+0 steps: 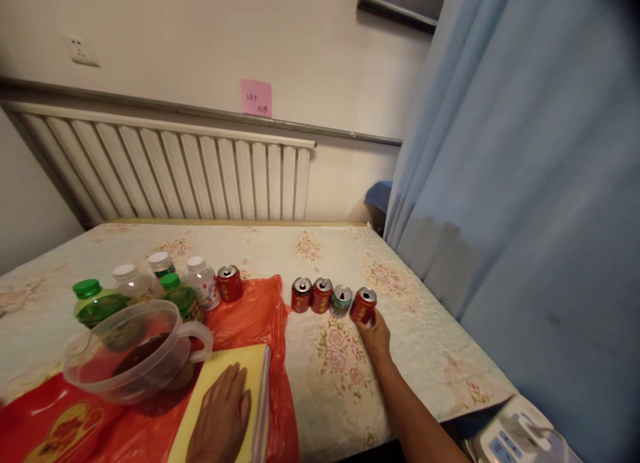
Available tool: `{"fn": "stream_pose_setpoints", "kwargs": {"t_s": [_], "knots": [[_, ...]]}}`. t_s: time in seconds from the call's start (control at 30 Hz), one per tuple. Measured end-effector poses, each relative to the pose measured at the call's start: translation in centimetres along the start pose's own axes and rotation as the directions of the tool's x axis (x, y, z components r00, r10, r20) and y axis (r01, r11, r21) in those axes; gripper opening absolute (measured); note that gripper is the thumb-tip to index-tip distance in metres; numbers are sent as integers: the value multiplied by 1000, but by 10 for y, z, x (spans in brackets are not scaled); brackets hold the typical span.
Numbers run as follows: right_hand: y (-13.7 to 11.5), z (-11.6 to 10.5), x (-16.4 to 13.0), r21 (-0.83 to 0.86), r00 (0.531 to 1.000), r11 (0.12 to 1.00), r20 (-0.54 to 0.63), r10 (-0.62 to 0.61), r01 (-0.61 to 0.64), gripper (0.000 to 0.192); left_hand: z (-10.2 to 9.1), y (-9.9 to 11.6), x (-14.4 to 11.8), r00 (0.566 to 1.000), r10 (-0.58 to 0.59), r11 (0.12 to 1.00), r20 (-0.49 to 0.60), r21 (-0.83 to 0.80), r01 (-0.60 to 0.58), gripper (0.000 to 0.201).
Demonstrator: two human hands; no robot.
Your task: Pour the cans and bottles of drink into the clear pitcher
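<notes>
My right hand [376, 335] grips a red drink can [363, 305] low on its side, at the right end of a short row on the table. Close to its left stand a green-and-silver can [341, 301] and two more red cans, one in the middle [321, 295] and one at the row's left end [301, 295]. All stand upright with tops facing up. My left hand [220, 409] lies flat, fingers stretched out, on a yellow stack of folded cloths or paper [259, 383]. Beneath that stack spreads a red plastic bag [280, 356].
Left of my left hand sits a clear plastic jug [145, 376]. Behind it are green-capped bottles [97, 304], white-capped bottles [203, 283] and another red can [229, 283]. A flowered cloth [305, 246] covers the table. A blue curtain [500, 183] hangs right; a power strip [520, 436] is low right.
</notes>
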State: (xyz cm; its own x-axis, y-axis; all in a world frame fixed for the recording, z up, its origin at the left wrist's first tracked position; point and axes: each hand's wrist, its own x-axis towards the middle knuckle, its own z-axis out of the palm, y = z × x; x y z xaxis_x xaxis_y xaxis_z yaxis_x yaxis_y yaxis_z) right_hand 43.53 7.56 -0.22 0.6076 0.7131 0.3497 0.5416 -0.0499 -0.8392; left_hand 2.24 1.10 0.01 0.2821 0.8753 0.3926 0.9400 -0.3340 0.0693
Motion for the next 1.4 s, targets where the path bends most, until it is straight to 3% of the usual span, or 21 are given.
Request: {"fn": "stream_pose_setpoints", "kwargs": {"t_s": [0.6,1.4], "knots": [[-14,0,3,-166,999,985,1,-50,50,52,3,-1,0,999,-25,999,-30,-46,23,45],[-6,3,4,-210,998,976,24,-55,59,52,4,0,-1,1000,-1,1000,-27,-12,0,45]]}}
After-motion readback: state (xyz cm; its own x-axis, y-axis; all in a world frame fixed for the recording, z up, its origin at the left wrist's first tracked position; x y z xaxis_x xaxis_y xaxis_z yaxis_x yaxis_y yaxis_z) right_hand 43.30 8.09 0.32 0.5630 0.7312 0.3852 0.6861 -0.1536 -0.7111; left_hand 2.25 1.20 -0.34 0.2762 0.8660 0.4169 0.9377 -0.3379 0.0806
